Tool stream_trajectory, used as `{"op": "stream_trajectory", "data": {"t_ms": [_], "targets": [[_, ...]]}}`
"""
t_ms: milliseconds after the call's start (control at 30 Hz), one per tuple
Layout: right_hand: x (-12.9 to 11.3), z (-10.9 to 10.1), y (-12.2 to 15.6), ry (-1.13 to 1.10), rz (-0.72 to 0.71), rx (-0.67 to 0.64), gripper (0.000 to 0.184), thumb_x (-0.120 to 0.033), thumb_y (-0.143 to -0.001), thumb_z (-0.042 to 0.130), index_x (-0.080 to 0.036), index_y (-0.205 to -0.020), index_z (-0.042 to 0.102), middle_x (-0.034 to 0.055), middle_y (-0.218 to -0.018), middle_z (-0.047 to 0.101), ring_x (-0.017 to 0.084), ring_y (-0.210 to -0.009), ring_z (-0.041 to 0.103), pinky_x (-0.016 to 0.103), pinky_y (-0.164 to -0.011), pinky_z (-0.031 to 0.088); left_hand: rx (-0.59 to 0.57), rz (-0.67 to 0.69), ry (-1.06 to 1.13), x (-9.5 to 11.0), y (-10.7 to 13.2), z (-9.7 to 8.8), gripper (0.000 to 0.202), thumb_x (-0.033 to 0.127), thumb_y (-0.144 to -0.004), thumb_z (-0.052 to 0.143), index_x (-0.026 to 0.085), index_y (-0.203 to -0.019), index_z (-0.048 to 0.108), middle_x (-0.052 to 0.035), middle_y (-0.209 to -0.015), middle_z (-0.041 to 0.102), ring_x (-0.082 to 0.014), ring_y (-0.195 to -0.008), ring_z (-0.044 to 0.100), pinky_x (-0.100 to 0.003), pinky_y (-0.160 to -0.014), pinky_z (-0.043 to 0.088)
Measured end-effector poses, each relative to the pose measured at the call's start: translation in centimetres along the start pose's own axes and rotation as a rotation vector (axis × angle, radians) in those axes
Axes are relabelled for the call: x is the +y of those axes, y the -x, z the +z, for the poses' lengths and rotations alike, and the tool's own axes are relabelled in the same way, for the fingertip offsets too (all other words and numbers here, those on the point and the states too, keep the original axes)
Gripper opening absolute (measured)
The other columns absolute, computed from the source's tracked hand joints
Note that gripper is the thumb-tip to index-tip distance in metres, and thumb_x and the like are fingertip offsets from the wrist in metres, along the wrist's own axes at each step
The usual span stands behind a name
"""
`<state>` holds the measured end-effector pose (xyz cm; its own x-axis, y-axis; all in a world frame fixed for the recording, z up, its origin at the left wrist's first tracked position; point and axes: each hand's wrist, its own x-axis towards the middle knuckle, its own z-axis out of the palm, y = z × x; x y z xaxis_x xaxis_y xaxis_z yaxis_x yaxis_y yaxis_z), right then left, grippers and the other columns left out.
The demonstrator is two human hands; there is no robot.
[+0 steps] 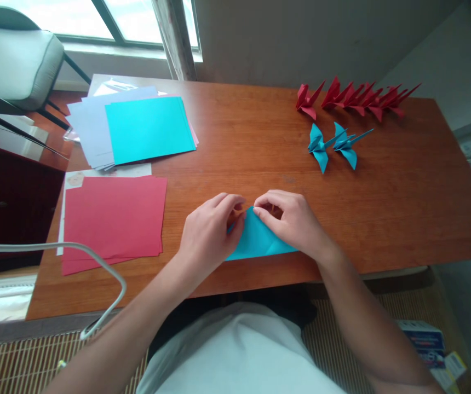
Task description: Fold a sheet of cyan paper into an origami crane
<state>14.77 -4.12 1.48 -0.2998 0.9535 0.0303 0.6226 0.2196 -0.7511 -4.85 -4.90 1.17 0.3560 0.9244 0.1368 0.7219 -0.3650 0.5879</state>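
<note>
A person in a white shirt point(239, 350) works with two bare hands at a brown wooden table point(239, 142). A bright blue folded sheet of paper point(260, 241), roughly triangular, lies flat under and between the left hand point(213, 224) and the right hand point(288, 216). Its long axis runs from left to right, from beneath the left palm to beneath the right, with the long straight edge on the body side of both hands. Its narrow peak points away from the body and sits in the small gap between the two sets of fingertips.

That peak seems to be the spot that matters most, and the right hand is nearer to it: its thumb and forefinger appear to pinch the paper right at the tip. The left hand is curled, its thumb at the left sloping edge, just short of the peak; whether it grips the paper or only rests there, I cannot tell.

Beyond the right hand stand two blue folded-paper cranes point(318, 148), and farther out, a row of red folded-paper cranes point(367, 98). Left of the left hand lie loose red paper sheets point(116, 216); beyond those, flat blue paper sheets point(149, 131).
</note>
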Motion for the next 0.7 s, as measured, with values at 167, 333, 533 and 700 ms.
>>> {"op": "stream_trajectory", "data": {"t_ms": [167,333,533,700], "targets": [[0.9,0.7,-0.5,0.079,-0.004,0.033,0.013,-0.018,-0.092,0.060,-0.021,-0.081,0.066,0.0022,-0.083,0.070,0.017,-0.076,0.063,0.030,-0.071,0.047,0.008,0.241,-0.386,2.6,2.1,-0.8,0.030,0.022,-0.096,0.050,0.016,-0.121,0.065,-0.0130,-0.122,0.070,-0.0285,-0.108,0.064,-0.041,-0.090,0.048],[0.9,0.9,-0.6,0.100,0.007,0.062,0.014,-0.015,-0.091,0.059,-0.020,-0.080,0.066,0.0046,-0.086,0.071,0.019,-0.082,0.065,0.032,-0.075,0.048,-0.144,0.275,-0.409,4.1,3.6,0.3,0.039,0.028,-0.099,0.046,0.008,-0.129,0.063,-0.0173,-0.136,0.064,-0.0325,-0.122,0.060,-0.045,-0.100,0.046],[1.0,1.2,-0.6,0.157,-0.019,0.072,0.016,-0.013,-0.091,0.058,-0.021,-0.079,0.064,0.0046,-0.085,0.069,0.020,-0.083,0.063,0.033,-0.077,0.047,-0.189,0.235,-0.413,4.0,3.8,1.1,0.048,0.035,-0.100,0.045,0.008,-0.138,0.058,-0.0194,-0.150,0.053,-0.0346,-0.134,0.053,-0.048,-0.106,0.044],[1.1,1.3,-0.7,0.184,-0.025,0.063,0.015,-0.012,-0.091,0.058,-0.020,-0.080,0.064,0.0059,-0.085,0.069,0.021,-0.085,0.063,0.034,-0.080,0.047,-0.219,0.236,-0.439,3.9,4.0,1.5,0.051,0.037,-0.103,0.041,0.006,-0.140,0.056,-0.0191,-0.153,0.051,-0.0329,-0.139,0.050,-0.049,-0.112,0.041]]}}
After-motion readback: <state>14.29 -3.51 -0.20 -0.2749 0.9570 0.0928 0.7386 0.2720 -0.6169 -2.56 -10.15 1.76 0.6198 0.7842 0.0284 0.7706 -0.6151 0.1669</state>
